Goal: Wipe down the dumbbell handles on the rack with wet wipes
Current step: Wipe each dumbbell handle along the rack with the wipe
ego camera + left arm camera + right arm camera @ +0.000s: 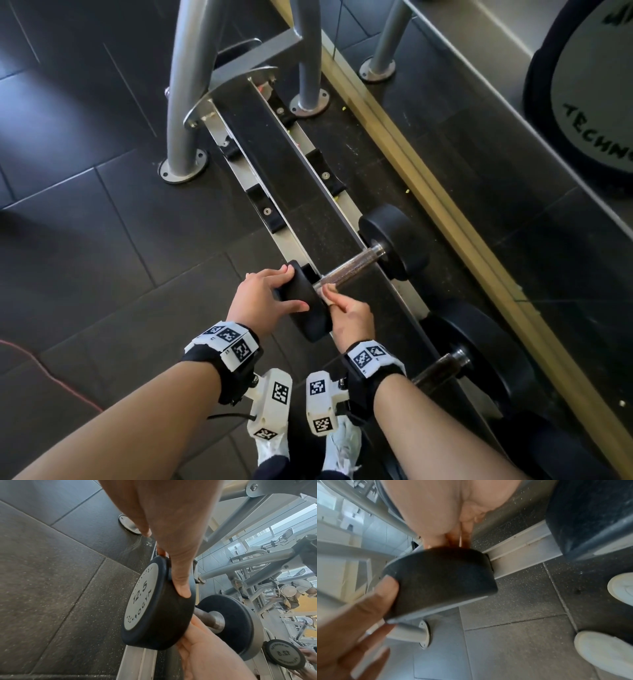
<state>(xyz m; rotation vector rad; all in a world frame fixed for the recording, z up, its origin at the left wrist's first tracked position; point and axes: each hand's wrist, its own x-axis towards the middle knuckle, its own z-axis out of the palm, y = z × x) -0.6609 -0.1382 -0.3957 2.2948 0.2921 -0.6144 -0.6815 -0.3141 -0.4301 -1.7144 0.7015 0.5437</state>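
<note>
A black 12.5 dumbbell lies across the low rack rails (239, 164). Its knurled steel handle (349, 269) runs from the near head (308, 318) to the far head (394, 246). My left hand (263, 294) grips the near head, fingers over its top edge and thumb on its side. The left wrist view shows that thumb (180, 577) across the head's rim (154, 615). My right hand (352, 315) curls round the handle's near end beside that head. No wipe shows plainly in its fingers. In the right wrist view the near head (440, 581) hides the right hand's fingertips.
A larger dumbbell (479, 363) sits on the rack just to the right. Grey rack legs (185, 102) rise at the far left. A wood-edged mirror (411, 154) runs along the right. Dark floor tiles (85, 222) lie left, with a red cable (51, 377). White shoes (270, 448) stand below.
</note>
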